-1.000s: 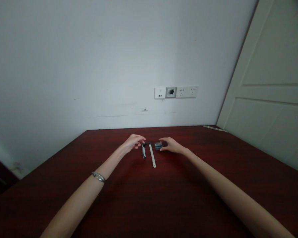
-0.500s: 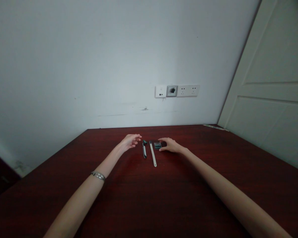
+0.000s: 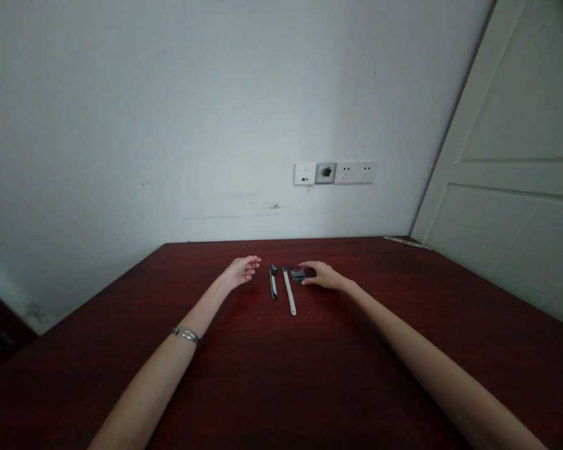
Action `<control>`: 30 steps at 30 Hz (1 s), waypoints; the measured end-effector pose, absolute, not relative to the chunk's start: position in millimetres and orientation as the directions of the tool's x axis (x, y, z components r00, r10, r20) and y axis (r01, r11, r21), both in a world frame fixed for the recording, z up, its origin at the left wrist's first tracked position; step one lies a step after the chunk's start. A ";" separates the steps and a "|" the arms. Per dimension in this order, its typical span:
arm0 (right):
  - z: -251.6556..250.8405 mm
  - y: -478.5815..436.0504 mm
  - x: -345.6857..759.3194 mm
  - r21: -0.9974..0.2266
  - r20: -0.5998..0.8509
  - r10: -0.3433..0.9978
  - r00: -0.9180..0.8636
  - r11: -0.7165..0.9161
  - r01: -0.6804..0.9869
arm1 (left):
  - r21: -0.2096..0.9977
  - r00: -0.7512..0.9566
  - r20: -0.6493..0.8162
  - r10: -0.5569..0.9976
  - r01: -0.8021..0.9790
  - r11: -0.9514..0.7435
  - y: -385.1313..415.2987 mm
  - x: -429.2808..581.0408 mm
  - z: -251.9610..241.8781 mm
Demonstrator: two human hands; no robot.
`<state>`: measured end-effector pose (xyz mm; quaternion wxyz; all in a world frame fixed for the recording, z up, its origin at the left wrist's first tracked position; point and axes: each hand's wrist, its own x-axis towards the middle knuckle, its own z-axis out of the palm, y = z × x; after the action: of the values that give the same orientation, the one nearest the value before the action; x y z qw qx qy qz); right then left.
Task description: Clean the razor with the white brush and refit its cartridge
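Observation:
Near the middle of the table, a razor (image 3: 273, 284) with a pale grip and dark head lies lengthwise. To its right is a long, slim white stick (image 3: 289, 294) with a dark far end and a small hole at the near end. Farther right sits a small clear case of razor blades (image 3: 298, 275). My right hand (image 3: 323, 275) has its thumb and a finger at the near and far edges of this case, closed around its right side. My left hand (image 3: 242, 272), loosely curled with fingers apart, hovers left of the razor and holds nothing.
Everything lies on a dark red wooden table (image 3: 281, 381) pushed against a white wall. Wall sockets (image 3: 355, 172) are above its back edge. A pale strip (image 3: 407, 242) lies at the back right corner, beside a white panelled door (image 3: 507, 187).
My left hand has moved a little left, away from the razor. My right hand stays at the case, and the objects have not visibly moved.

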<state>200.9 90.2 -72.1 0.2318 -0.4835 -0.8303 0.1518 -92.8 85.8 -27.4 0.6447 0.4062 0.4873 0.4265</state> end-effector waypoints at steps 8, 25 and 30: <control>-74.7 90.3 207.0 -0.513 0.277 0.881 -0.383 0.473 0.716 | 0.976 0.042 -0.216 0.975 0.012 0.216 94.6 -113.2 -40.0; -93.8 71.1 262.4 -0.295 0.345 0.937 -0.049 0.158 0.942 | 0.986 -0.360 0.125 0.925 0.149 -0.076 104.6 -135.1 -67.2; -96.6 71.7 263.5 -0.274 0.352 0.934 -0.058 0.162 0.948 | 0.974 -0.348 0.152 0.925 0.210 -0.082 103.4 -137.0 -72.8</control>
<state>263.5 71.7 -96.6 0.2287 -0.6473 -0.7270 -0.0149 -137.0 103.4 -72.8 0.3183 0.4742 0.5983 0.5620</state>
